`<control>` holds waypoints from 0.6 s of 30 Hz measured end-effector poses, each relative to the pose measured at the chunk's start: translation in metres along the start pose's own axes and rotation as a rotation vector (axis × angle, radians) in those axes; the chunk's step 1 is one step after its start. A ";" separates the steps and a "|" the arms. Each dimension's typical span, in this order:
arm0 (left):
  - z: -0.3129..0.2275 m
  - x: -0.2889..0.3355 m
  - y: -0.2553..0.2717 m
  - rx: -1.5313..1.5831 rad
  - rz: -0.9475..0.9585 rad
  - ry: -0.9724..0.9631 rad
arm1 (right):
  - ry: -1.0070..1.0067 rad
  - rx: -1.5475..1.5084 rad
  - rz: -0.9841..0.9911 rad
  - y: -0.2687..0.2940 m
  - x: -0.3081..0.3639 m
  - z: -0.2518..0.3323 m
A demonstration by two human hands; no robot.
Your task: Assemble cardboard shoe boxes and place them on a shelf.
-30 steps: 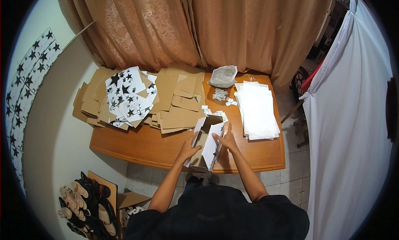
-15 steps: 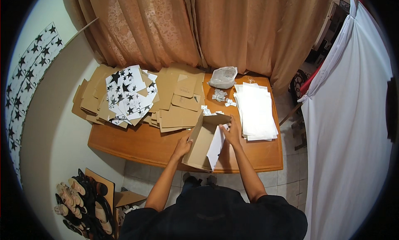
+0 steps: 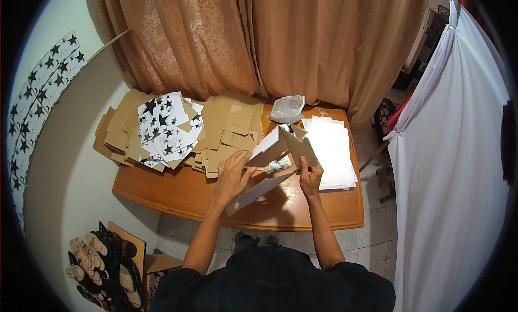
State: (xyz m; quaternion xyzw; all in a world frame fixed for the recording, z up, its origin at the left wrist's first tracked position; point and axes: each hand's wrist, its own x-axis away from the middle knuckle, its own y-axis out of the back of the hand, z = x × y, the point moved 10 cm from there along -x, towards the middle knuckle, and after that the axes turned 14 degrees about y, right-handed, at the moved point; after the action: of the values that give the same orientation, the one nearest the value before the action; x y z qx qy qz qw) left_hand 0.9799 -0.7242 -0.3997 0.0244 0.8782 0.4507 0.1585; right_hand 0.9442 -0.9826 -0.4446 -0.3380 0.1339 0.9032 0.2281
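A cardboard box [image 3: 268,143] with brown and white faces is tilted above the front part of the table, its side panels standing apart. My left hand [image 3: 232,178] holds its left side, fingers stretched along the panel. At the right end, my right hand [image 3: 311,177] pinches a brown end flap [image 3: 300,148], thumb on top. A few small white packets [image 3: 279,165] show on the table behind and beneath the box, partly hidden by it.
Flattened brown cardboard [image 3: 226,126] and star-printed pieces [image 3: 167,123] are piled at the back left of the wooden table [image 3: 162,188]. White sheets [image 3: 330,155] are stacked at right, near a clear plastic bag [image 3: 287,109]. Shoes [image 3: 102,263] stand lower left; a white curtain [image 3: 442,166] hangs right.
The box has been turned and tipped, so its white outer faces show more. My left hand has moved up onto its side, and my right hand has shifted to the end flap.
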 end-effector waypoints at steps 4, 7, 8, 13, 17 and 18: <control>-0.011 0.034 0.044 0.280 -0.363 0.010 | 0.026 -0.064 -0.032 0.003 -0.002 0.007; 0.022 0.070 -0.035 0.596 0.095 0.267 | 0.030 -0.111 -0.068 0.002 -0.011 0.016; 0.031 0.078 -0.080 0.703 0.407 0.421 | 0.039 -0.158 -0.128 0.002 -0.013 0.018; -0.002 0.090 -0.175 1.882 0.959 1.082 | 0.026 -0.336 -0.247 -0.005 -0.003 0.029; 0.000 0.049 -0.160 2.299 0.627 0.949 | -0.031 -0.345 -0.215 -0.004 0.012 0.023; 0.012 0.036 -0.164 2.434 0.756 0.651 | -0.088 -0.388 -0.162 -0.012 0.015 0.030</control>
State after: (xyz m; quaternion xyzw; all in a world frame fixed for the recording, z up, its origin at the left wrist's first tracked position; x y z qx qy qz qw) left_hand 0.9659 -0.8055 -0.5467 0.2843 0.6566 -0.6224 -0.3174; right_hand 0.9240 -0.9558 -0.4339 -0.3455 -0.0802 0.9047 0.2361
